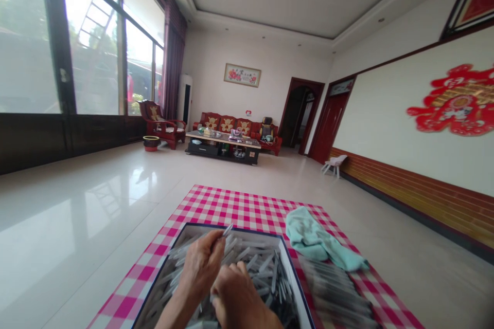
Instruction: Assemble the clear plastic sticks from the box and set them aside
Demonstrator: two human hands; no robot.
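One clear plastic piece (228,229), lower centre, is pinched in the raised left hand (204,259), the right hand (239,292) curled below, its grip unclear, both hiding part of a box (292,267) of similar pieces (266,263), a mint towel (311,236) lower right.

Within the shallow, white-walled, blue-rimmed rectangular box (294,273), the bare left hand (200,257) and bare right hand (236,288) obstruct the middle, close together. A heap of slender clear plastic pieces (266,263) lies around them; overhead access on both sides is open. The pink-and-white checked cloth (239,203) offers passage left of and beyond the box. At right, a crumpled mint-green towel (309,234) and blurred row of translucent pieces (335,293) obstruct
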